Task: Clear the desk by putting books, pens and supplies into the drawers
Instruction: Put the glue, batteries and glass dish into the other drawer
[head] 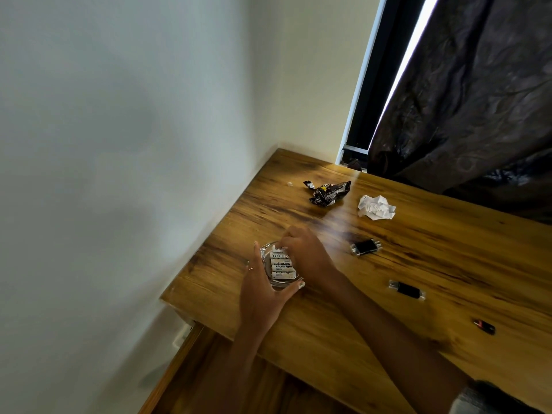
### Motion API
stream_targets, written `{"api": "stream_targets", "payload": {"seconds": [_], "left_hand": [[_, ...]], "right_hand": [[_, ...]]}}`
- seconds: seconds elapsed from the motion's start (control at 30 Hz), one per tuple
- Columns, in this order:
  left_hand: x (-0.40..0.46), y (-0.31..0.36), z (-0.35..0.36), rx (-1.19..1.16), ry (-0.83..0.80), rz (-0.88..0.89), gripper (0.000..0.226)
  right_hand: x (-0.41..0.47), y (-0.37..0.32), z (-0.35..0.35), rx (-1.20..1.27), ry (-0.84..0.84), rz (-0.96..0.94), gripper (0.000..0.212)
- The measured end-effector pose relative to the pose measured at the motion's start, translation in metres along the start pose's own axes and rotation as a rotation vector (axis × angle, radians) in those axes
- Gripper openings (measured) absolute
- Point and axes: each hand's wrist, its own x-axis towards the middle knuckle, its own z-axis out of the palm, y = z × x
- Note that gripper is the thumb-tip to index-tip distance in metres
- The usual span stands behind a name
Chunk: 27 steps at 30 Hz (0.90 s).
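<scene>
Two hands (263,291) (304,255) round battery dish (280,283); wrapper (328,192), crumpled paper (376,207) beyond

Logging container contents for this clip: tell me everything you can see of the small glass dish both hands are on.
The glass dish is small, clear and shallow, upright near the desk's left edge. White batteries lie stacked inside. The left hand cups its near rim; the right hand curls over its far side, fingertips at the top battery.

A dish (266,274) of batteries (282,265) sits near the worktop's (418,264) left edge, between the left hand (260,294) and right hand (304,255). Behind lie a wrapper (328,193) and, right of it, crumpled paper (376,207). Three small devices (366,247) trail rightward. An open drawer (209,369) lies below the front edge.
</scene>
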Motion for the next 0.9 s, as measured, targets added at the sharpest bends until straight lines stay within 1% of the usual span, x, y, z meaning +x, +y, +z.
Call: {"api": "stream_targets", "payload": {"seconds": [0.07,0.2,0.27,0.33,0.4,0.57,0.7,0.8,0.9], "left_hand": [[0.000,-0.001,0.000,0.001,-0.001,0.001,0.121],[0.001,-0.002,0.000,0.021,-0.009,0.003,0.124],[0.001,-0.002,0.001,0.021,-0.016,0.010,0.125],[0.002,-0.001,0.000,0.001,-0.020,0.016,0.124],[0.003,-0.001,-0.002,-0.030,-0.026,0.022,0.124],[-0.007,0.002,-0.006,-0.086,-0.054,0.065,0.129],[-0.029,0.011,-0.005,-0.047,-0.066,0.144,0.131],[-0.055,0.019,-0.004,-0.052,-0.105,0.188,0.133],[-0.087,0.027,0.001,-0.066,-0.153,0.220,0.132]], "right_hand": [[-0.003,0.003,-0.002,0.073,0.018,0.078,0.023],[-0.012,0.003,-0.014,0.334,0.090,0.413,0.031],[-0.019,-0.002,-0.018,0.496,0.027,0.506,0.036],[-0.024,-0.009,-0.018,0.682,-0.064,0.542,0.041],[-0.027,-0.013,-0.018,0.784,-0.065,0.587,0.045],[-0.040,-0.017,-0.025,0.863,-0.008,0.673,0.042],[-0.065,-0.015,-0.030,0.813,0.038,0.722,0.040],[-0.097,-0.019,-0.041,0.777,0.066,0.756,0.037],[-0.138,-0.027,-0.057,0.803,0.081,0.791,0.040]]}}
